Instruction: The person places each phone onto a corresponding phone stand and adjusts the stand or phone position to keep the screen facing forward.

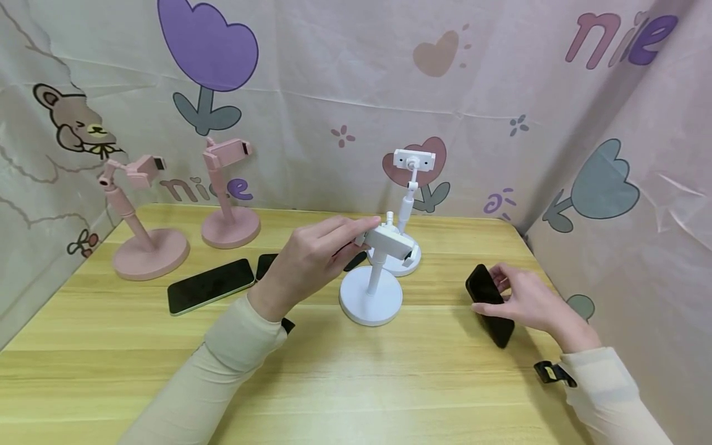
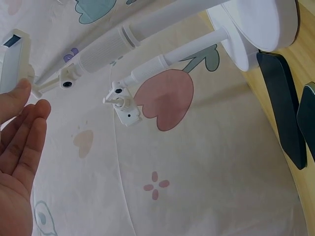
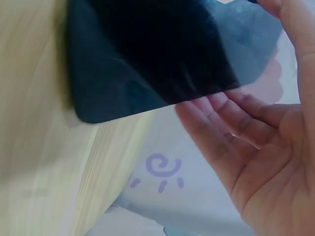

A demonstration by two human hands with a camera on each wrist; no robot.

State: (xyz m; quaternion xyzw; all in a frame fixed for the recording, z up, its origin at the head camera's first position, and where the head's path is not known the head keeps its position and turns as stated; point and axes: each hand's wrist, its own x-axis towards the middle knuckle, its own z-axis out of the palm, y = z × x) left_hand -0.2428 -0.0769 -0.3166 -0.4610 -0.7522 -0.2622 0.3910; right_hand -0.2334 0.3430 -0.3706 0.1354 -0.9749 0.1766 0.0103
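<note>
My left hand pinches the left end of the clamp on the front white phone stand. In the left wrist view the thumb touches the corner of that clamp, with the other fingers beside it. At the right, my right hand grips a black smartphone by its long edges, tilted over the table. The right wrist view shows the phone close up, fingers on one edge and the thumb on the opposite side.
A second white phone stand stands just behind. Two pink phone stands are at the back left. A smartphone lies flat on the wooden table, with other dark phones partly hidden. Printed curtains border the table.
</note>
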